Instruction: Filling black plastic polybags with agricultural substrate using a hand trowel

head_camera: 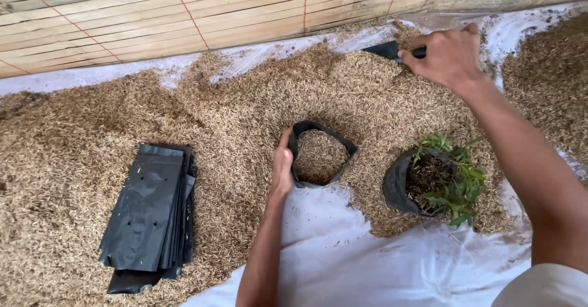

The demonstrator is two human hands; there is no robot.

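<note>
My left hand [282,167] grips the left rim of an open black plastic bag [340,143] that stands in the husk pile and is filled with rice husk. Farther back, my right hand [446,54] is closed on the handle of a dark scoop [384,50] whose blade is dug into the husk heap [245,105]. To the right of the bag, a second black bag [398,187] holds dark soil and a small green seedling [456,181].
A stack of flat empty black bags [150,212] lies on the husk at the left. White sheeting [367,264] covers the ground under the pile. A bamboo slat wall [184,7] with red cords runs along the back.
</note>
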